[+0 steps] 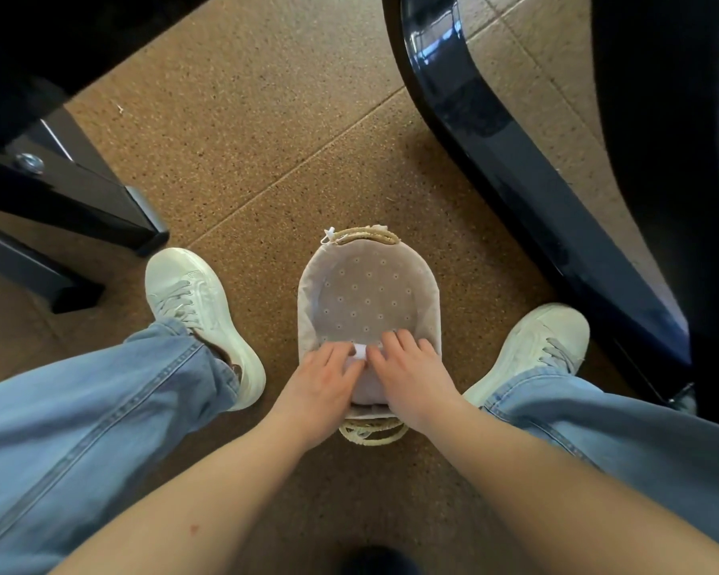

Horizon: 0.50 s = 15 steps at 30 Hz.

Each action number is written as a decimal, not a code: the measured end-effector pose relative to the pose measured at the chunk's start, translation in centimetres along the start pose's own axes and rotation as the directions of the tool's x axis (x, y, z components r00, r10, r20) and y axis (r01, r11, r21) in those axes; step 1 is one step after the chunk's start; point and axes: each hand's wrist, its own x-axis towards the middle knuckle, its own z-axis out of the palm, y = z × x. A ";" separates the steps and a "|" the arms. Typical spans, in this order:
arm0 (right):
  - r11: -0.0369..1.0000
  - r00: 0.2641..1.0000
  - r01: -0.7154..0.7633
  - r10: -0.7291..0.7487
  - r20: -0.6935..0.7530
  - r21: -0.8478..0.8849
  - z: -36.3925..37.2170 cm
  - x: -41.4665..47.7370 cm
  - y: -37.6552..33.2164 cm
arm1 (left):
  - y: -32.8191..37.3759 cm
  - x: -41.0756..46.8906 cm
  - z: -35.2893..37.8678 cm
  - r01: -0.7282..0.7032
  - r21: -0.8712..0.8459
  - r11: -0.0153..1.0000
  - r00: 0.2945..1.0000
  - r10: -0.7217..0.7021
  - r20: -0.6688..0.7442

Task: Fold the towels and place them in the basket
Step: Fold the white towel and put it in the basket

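Note:
An oval woven basket (431, 292) with a pale dotted cloth lining stands on the floor between my feet. A small folded white towel (366, 388) with a white tag lies at the basket's near end. My left hand (322, 377) and my right hand (409, 373) rest side by side on top of the towel, fingers spread and pressing down on it. Most of the towel is hidden under my hands. The far half of the basket shows only lining.
The floor is brown cork tile (258, 130). My white sneakers (200, 309) and jeans flank the basket. A dark glossy furniture edge (515, 168) runs along the right, and black furniture legs (59, 209) stand at the left.

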 end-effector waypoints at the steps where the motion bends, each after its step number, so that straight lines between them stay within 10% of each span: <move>1: 0.999 0.999 0.046 -0.046 0.001 -0.015 0.2 -0.5 0.2 | -0.1 -0.5 0.4 -0.017 0.028 0.999 1.000 0.017 0.003; 15: 0.982 0.967 0.084 -0.040 0.252 -0.168 -0.2 1.2 -0.3 | 1.0 1.8 -0.5 0.032 0.230 0.973 0.940 -0.107 0.323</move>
